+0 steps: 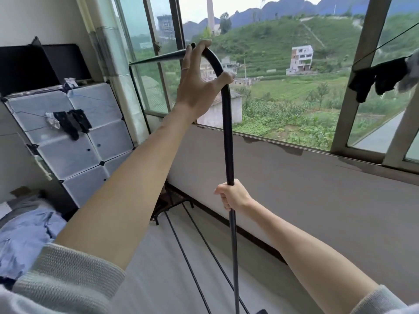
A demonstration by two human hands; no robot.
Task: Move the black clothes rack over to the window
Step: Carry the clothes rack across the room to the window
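Observation:
The black clothes rack [227, 137] stands in front of me as a thin metal frame, its near upright rising to a curved top corner and its top bar running left toward the window [283, 71]. My left hand [199, 80] grips that curved top corner. My right hand [233, 196] is closed around the upright lower down. Two thin bottom rails [192, 264] stretch along the floor beside the wall under the window. The rack's far upright [139, 98] stands against the window frame.
A white panel storage cabinet [74, 137] stands at the left with black clips hanging on it. Blue and grey clothes [25, 232] lie at lower left. A black garment [381, 78] hangs on a line at the right window post. The grey wall below the sill [317, 189] runs alongside.

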